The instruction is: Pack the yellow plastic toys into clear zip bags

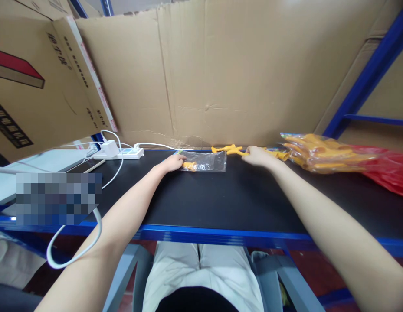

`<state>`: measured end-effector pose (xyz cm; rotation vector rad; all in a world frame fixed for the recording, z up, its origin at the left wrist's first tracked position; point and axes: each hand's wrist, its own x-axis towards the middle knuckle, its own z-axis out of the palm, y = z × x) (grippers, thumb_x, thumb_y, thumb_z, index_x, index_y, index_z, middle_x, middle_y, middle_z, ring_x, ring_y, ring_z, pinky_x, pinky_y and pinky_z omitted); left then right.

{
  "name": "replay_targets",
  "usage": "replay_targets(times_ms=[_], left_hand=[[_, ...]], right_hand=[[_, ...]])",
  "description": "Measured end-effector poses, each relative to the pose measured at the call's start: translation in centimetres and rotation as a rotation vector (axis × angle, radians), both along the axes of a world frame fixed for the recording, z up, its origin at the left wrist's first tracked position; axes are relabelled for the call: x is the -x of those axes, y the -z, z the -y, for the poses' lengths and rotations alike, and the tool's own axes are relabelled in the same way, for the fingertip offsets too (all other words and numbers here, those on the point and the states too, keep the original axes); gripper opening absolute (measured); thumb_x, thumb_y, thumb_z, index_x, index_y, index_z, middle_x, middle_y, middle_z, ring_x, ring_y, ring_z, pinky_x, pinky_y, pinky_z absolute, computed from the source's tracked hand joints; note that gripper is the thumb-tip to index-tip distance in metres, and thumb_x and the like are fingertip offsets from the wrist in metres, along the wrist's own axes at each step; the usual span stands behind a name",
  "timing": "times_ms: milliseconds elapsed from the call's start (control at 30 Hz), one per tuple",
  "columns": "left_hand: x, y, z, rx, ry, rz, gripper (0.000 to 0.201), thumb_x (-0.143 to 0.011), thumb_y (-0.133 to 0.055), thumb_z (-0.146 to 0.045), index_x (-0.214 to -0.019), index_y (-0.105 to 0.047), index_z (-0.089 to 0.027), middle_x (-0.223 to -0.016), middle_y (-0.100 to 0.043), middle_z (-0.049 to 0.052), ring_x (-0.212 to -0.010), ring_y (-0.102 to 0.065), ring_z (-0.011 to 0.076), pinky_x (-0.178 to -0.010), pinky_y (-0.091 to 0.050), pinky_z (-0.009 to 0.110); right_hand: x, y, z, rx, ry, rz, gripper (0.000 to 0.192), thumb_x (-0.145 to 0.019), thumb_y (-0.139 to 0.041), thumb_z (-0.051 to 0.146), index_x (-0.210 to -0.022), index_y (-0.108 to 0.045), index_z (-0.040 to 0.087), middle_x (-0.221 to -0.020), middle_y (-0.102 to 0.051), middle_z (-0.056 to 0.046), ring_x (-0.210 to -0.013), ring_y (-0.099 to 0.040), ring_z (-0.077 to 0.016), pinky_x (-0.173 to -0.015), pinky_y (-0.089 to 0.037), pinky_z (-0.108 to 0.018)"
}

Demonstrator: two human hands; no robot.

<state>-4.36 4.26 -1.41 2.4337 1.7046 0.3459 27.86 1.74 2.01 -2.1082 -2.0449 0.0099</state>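
Observation:
My left hand [174, 162] is closed on the left end of a clear plastic bag [209, 161] lying flat on the black tabletop. Inside the bag, close to my fingers, sits a short orange-yellow plastic piece [189, 166]. Further right, my right hand [257, 157] is closed at a thin branching yellow plastic piece [234, 150], whose end goes between thumb and fingers. More yellow pieces [279, 154] lie just behind and right of that hand, partly hidden by it. Their exact kind cannot be made out.
A filled clear bag of yellow pieces [318, 154] and a red plastic bag [388, 167] lie at the right. White power strip [131, 153], charger [109, 148], cables and a phone [87, 166] are at the left. Cardboard [201, 78] walls the back; a blue rail [221, 234] edges the front.

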Motion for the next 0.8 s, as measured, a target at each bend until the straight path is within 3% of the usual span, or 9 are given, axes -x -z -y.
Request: replay_targets(times_ms=[67, 167, 267, 367, 533, 800], left_hand=[[0.3, 0.1, -0.3, 0.014, -0.031, 0.059, 0.053, -0.070, -0.036, -0.012, -0.118, -0.057, -0.014, -0.124, -0.056, 0.004, -0.115, -0.050, 0.0192, -0.098, -0.036, 0.026], [0.8, 0.6, -0.9, 0.048, -0.064, 0.147, 0.057, -0.063, -0.039, -0.009, -0.116, -0.059, -0.014, -0.114, -0.062, 0.004, -0.106, -0.057, 0.0218, -0.092, -0.043, 0.028], [1.2, 1.1, -1.4, 0.015, -0.106, 0.181, 0.052, -0.064, -0.039, -0.010, -0.110, -0.062, -0.015, -0.104, -0.067, 0.004, -0.101, -0.059, 0.0232, -0.089, -0.046, 0.031], [1.2, 1.2, -1.4, -0.023, -0.129, 0.150, 0.048, -0.068, -0.038, -0.013, -0.108, -0.063, -0.017, -0.102, -0.067, 0.003, -0.102, -0.059, 0.0227, -0.090, -0.045, 0.031], [1.0, 0.9, -1.0, -0.029, -0.132, 0.054, 0.048, -0.073, -0.037, -0.016, -0.115, -0.059, -0.018, -0.121, -0.058, 0.004, -0.111, -0.054, 0.0198, -0.094, -0.041, 0.027], [0.0, 1.1, -0.6, -0.036, -0.080, 0.040, 0.049, -0.076, -0.033, -0.020, -0.122, -0.052, -0.017, -0.130, -0.051, 0.004, -0.119, -0.047, 0.0177, -0.101, -0.033, 0.027]], right_hand=[[0.1, -0.6, 0.5, -0.017, -0.055, -0.087, 0.026, -0.071, -0.051, 0.028, -0.089, -0.062, 0.013, -0.079, -0.065, -0.010, -0.068, -0.059, -0.0190, -0.058, -0.041, -0.026], [0.2, -1.4, 1.3, 0.054, -0.263, -0.261, 0.023, -0.070, -0.054, 0.032, -0.085, -0.062, 0.016, -0.069, -0.063, -0.005, -0.058, -0.055, -0.0139, -0.054, -0.040, -0.024], [0.3, -1.8, 2.0, 0.187, -0.485, -0.372, 0.020, -0.067, -0.057, 0.033, -0.080, -0.063, 0.019, -0.070, -0.062, -0.002, -0.059, -0.053, -0.0125, -0.053, -0.040, -0.023], [0.8, -2.0, 2.7, 0.303, -0.602, -0.364, 0.018, -0.065, -0.061, 0.032, -0.077, -0.065, 0.020, -0.072, -0.063, -0.002, -0.065, -0.055, -0.0137, -0.056, -0.041, -0.023], [2.3, -1.5, 3.3, 0.353, -0.595, -0.295, 0.019, -0.065, -0.060, 0.035, -0.075, -0.064, 0.020, -0.069, -0.063, -0.001, -0.064, -0.056, -0.0139, -0.057, -0.040, -0.023], [4.9, 0.3, 3.3, 0.078, -0.472, -0.211, 0.021, -0.069, -0.058, 0.032, -0.083, -0.064, 0.018, -0.078, -0.065, -0.003, -0.070, -0.058, -0.0160, -0.058, -0.039, -0.023]])
